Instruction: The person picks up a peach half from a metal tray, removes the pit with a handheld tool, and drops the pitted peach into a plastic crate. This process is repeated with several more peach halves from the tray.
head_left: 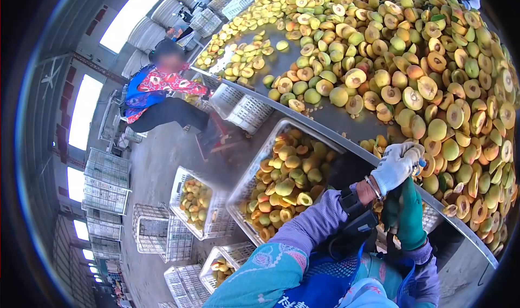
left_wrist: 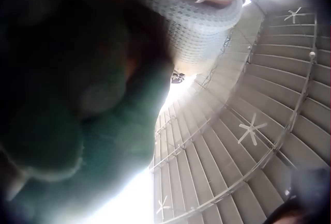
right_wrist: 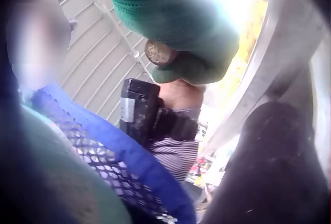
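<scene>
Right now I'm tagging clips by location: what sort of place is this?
Probably a fruit-processing shed: a metal table heaped with halved peaches, white crates of fruit beside it, and a high corrugated roof.

White knit glove and 1 metal bangle on my left hand, green glove on my right hand, purple striped sleeves, blue mesh vest.

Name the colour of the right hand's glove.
Dark green, on the right hand gripping a brown round object; head view shows it best.
</scene>
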`<state>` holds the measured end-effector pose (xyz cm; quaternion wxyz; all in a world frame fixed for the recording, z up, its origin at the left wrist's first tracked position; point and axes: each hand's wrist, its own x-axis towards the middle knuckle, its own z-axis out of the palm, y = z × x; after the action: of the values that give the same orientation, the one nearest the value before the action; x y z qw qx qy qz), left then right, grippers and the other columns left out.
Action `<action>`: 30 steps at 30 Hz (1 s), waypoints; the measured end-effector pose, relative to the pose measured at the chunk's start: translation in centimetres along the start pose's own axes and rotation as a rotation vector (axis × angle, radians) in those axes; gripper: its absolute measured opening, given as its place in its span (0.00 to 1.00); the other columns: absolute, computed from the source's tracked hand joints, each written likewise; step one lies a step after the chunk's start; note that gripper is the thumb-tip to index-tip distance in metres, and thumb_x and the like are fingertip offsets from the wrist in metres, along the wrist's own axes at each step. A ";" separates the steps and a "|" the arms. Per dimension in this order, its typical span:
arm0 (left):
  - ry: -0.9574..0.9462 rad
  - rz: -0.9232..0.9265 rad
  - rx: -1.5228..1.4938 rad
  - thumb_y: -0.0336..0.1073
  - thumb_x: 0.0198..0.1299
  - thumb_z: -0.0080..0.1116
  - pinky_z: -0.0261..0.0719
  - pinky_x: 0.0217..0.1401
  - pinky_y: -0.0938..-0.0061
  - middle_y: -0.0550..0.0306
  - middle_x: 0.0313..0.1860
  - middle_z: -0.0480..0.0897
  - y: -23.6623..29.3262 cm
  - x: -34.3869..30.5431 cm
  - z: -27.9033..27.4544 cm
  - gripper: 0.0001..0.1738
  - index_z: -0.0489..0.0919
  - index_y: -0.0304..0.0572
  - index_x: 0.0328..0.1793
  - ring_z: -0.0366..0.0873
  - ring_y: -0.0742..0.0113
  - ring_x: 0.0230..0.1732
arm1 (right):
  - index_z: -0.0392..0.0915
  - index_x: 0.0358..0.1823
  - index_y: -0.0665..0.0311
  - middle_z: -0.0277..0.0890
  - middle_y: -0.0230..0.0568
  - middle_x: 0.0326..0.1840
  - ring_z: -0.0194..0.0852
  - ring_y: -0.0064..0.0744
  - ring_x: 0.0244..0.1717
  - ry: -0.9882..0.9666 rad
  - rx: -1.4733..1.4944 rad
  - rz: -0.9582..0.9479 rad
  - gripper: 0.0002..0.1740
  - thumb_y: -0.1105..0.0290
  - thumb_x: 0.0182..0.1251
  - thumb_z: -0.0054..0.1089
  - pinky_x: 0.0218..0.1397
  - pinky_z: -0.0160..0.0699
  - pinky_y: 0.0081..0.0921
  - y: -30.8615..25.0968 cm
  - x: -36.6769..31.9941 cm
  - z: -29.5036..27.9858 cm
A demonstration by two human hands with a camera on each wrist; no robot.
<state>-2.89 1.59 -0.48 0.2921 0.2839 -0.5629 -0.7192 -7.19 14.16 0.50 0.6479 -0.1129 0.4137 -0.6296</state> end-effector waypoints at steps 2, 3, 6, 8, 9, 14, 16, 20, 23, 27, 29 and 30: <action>-0.061 -0.021 0.015 0.40 0.68 0.52 0.75 0.33 0.74 0.60 0.29 0.82 0.6 0.2 -0.3 0.15 0.81 0.34 0.43 0.76 0.74 0.29 | 0.69 0.32 0.55 0.61 0.25 0.14 0.55 0.18 0.08 0.084 -0.142 -0.074 0.21 0.47 0.77 0.42 0.09 0.53 0.19 0.3 0.3 0.2; -0.083 -0.015 0.102 0.41 0.68 0.52 0.74 0.33 0.71 0.57 0.28 0.82 1.0 0.4 -0.3 0.15 0.81 0.34 0.42 0.76 0.70 0.29 | 0.69 0.31 0.55 0.61 0.24 0.13 0.56 0.18 0.08 0.127 -0.214 -0.111 0.22 0.47 0.77 0.42 0.09 0.54 0.19 0.5 0.4 0.4; -0.141 0.014 0.379 0.42 0.66 0.50 0.74 0.33 0.63 0.50 0.28 0.81 2.9 0.7 -0.5 0.16 0.81 0.35 0.38 0.77 0.56 0.27 | 0.69 0.33 0.56 0.60 0.25 0.12 0.56 0.19 0.08 0.196 -0.497 -0.423 0.22 0.47 0.77 0.43 0.09 0.55 0.19 3.0 2.0 -2.2; -0.180 0.031 0.534 0.43 0.64 0.50 0.74 0.38 0.55 0.44 0.30 0.81 3.9 0.8 -0.5 0.17 0.81 0.36 0.37 0.78 0.44 0.31 | 0.70 0.37 0.56 0.61 0.25 0.13 0.56 0.19 0.08 0.137 -0.321 -0.284 0.21 0.46 0.76 0.43 0.10 0.55 0.19 1.7 1.3 -1.3; -0.159 0.068 0.549 0.43 0.64 0.50 0.74 0.38 0.55 0.44 0.30 0.81 3.7 0.8 -0.5 0.17 0.81 0.36 0.37 0.78 0.44 0.32 | 0.71 0.39 0.57 0.61 0.24 0.13 0.56 0.19 0.08 0.092 -0.155 -0.140 0.22 0.46 0.76 0.43 0.10 0.55 0.19 1.1 0.8 -0.1; -0.137 0.034 0.459 0.47 0.67 0.51 0.72 0.35 0.65 0.52 0.25 0.78 3.1 0.8 0.1 0.21 0.80 0.34 0.33 0.75 0.60 0.28 | 0.72 0.45 0.50 0.55 0.21 0.12 0.50 0.17 0.07 0.119 0.075 0.000 0.20 0.42 0.75 0.42 0.09 0.49 0.18 0.8 0.3 1.5; -0.173 -0.076 0.305 0.47 0.69 0.51 0.71 0.35 0.70 0.59 0.25 0.78 3.5 0.3 0.2 0.22 0.80 0.35 0.32 0.73 0.67 0.29 | 0.72 0.45 0.49 0.52 0.20 0.12 0.48 0.17 0.06 0.059 0.164 0.039 0.20 0.43 0.76 0.41 0.08 0.48 0.18 0.0 -0.4 1.3; -0.221 -0.083 0.091 0.44 0.70 0.49 0.72 0.34 0.74 0.60 0.28 0.78 2.5 -0.2 0.8 0.19 0.79 0.35 0.36 0.73 0.72 0.29 | 0.70 0.40 0.50 0.49 0.19 0.12 0.46 0.17 0.05 0.013 0.193 0.068 0.22 0.43 0.78 0.34 0.08 0.46 0.19 -0.8 -2.0 1.8; -0.287 -0.056 -0.266 0.41 0.70 0.48 0.76 0.35 0.73 0.55 0.33 0.80 1.2 -0.4 1.5 0.16 0.77 0.33 0.42 0.77 0.68 0.31 | 0.68 0.43 0.53 0.52 0.21 0.12 0.48 0.18 0.06 -0.309 0.522 0.199 0.24 0.41 0.77 0.33 0.12 0.50 0.20 -1.8 -2.5 0.2; -0.347 0.094 -0.534 0.43 0.70 0.49 0.78 0.38 0.74 0.54 0.38 0.80 0.8 -1.8 2.2 0.17 0.76 0.35 0.49 0.79 0.66 0.35 | 0.65 0.37 0.52 0.48 0.19 0.11 0.45 0.16 0.06 -0.545 0.684 0.304 0.25 0.40 0.77 0.31 0.13 0.47 0.21 -2.6 -2.9 -2.0; 0.002 -0.064 -0.584 0.47 0.71 0.49 0.78 0.34 0.76 0.55 0.34 0.82 2.8 -3.7 0.9 0.19 0.78 0.37 0.46 0.80 0.68 0.31 | 0.65 0.38 0.53 0.48 0.19 0.10 0.44 0.17 0.05 -0.680 0.628 0.285 0.25 0.41 0.77 0.30 0.11 0.46 0.22 -2.5 -3.3 -1.8; 0.179 -0.128 -0.567 0.49 0.71 0.49 0.78 0.31 0.78 0.56 0.33 0.82 4.3 -5.2 -0.3 0.20 0.78 0.39 0.44 0.80 0.69 0.29 | 0.65 0.39 0.53 0.47 0.18 0.10 0.43 0.17 0.05 -0.708 0.557 0.275 0.25 0.40 0.77 0.31 0.11 0.45 0.23 -2.6 -3.8 -1.9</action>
<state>1.23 4.36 4.01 0.3621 0.2884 -0.2927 -0.8367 -9.78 17.88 2.54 0.8322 -0.0866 -0.0061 -0.5476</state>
